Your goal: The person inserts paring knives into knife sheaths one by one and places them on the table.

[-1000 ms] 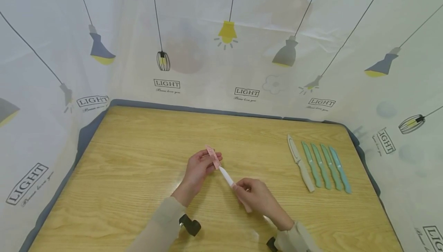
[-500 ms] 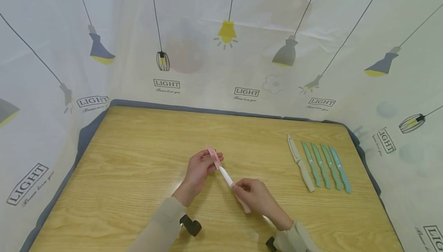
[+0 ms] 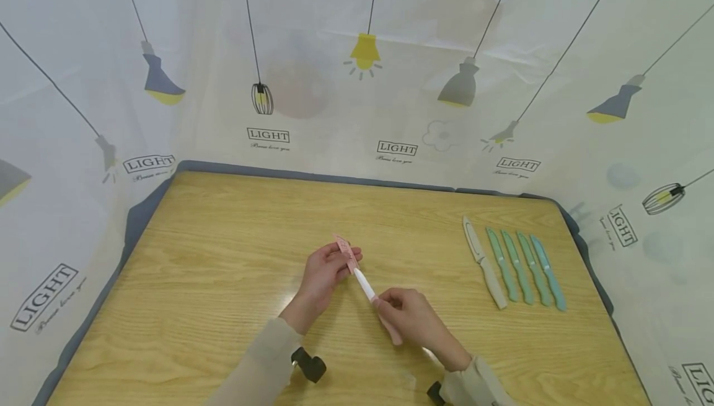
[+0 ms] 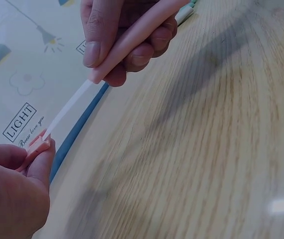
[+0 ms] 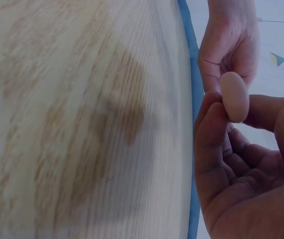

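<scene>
In the head view my left hand pinches a pink blade sheath between thumb and fingers. My right hand grips the pink handle of a small knife with a white blade. That blade points away from me, up and left, and its tip is at the sheath's near end. The left wrist view shows the blade running in line with the sheath, its tip right at the mouth. Only the rounded butt of the handle faces the right wrist view.
On the right of the wooden table lie a cream sheathed knife, several green sheathed knives and a blue one, side by side in a row. A printed curtain encloses the table's back and sides.
Both hands have drawn very slightly closer together, and a little less of the white blade shows between them. The knives in the row have not moved.
</scene>
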Motion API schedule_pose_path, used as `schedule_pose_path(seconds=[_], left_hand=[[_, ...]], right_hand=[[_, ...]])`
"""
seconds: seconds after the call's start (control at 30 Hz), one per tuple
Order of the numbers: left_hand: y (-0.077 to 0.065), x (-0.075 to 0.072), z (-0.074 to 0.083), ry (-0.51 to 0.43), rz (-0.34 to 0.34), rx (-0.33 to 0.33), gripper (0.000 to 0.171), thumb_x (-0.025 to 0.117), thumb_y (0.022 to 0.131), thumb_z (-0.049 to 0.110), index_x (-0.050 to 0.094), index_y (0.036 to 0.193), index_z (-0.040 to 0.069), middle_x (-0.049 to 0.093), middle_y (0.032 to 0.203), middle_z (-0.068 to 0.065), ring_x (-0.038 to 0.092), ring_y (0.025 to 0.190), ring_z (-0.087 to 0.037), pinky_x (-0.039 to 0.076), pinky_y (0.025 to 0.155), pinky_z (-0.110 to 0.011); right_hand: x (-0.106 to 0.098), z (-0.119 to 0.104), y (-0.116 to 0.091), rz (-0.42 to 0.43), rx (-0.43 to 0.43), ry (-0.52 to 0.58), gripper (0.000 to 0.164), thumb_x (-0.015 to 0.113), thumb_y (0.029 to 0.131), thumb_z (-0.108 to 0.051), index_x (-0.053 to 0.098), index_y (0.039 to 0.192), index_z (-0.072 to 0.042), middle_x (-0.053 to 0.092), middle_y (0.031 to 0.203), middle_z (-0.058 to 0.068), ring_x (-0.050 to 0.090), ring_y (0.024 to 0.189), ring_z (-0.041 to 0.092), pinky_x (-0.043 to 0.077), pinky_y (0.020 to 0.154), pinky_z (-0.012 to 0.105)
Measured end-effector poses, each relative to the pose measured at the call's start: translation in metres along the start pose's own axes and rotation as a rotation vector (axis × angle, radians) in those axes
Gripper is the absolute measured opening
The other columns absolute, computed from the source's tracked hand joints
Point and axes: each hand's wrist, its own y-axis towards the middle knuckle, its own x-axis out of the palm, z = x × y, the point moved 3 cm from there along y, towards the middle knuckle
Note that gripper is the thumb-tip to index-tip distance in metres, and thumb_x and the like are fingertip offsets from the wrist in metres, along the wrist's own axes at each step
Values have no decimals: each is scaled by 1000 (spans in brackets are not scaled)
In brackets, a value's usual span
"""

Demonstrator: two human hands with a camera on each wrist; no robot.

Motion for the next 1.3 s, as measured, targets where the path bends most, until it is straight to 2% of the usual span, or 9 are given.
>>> schedule_pose_path(seconds=[0.23, 0.6, 0.97, 1.3], left_hand=[[-1, 1, -1, -6, -11, -5, 40, 46, 95, -9, 41, 134, -19, 53, 127, -35, 61, 111, -28, 50, 94, -33], [-3, 4, -4, 11, -42, -28, 41, 48, 97, -4, 40, 135, -17, 54, 127, -33, 62, 110, -26, 51, 92, -28], [-3, 7, -7, 29, -65, -34, 42, 48, 99, -1, 39, 136, -17, 58, 125, -29, 61, 111, -27, 50, 93, -29], [-6, 9, -7, 37, -74, -41, 43, 49, 99, -1, 39, 137, -16, 57, 126, -29, 62, 111, -25, 50, 93, -28]], right_hand=[[0, -1, 1, -4, 2, -5, 37, 57, 96, -35, 71, 94, -1, 63, 66, -4, 51, 48, 6, 43, 41, 19], [1, -2, 3, -23, 9, 26, 38, 56, 97, -35, 70, 98, 0, 62, 66, -2, 50, 46, 7, 39, 37, 17], [3, 1, 8, 7, 15, -2, 36, 56, 97, -35, 71, 99, -2, 62, 65, -4, 50, 48, 6, 38, 38, 18], [4, -1, 10, 22, 10, -29, 35, 55, 97, -35, 71, 97, -4, 63, 68, -5, 53, 53, 8, 46, 46, 22]])
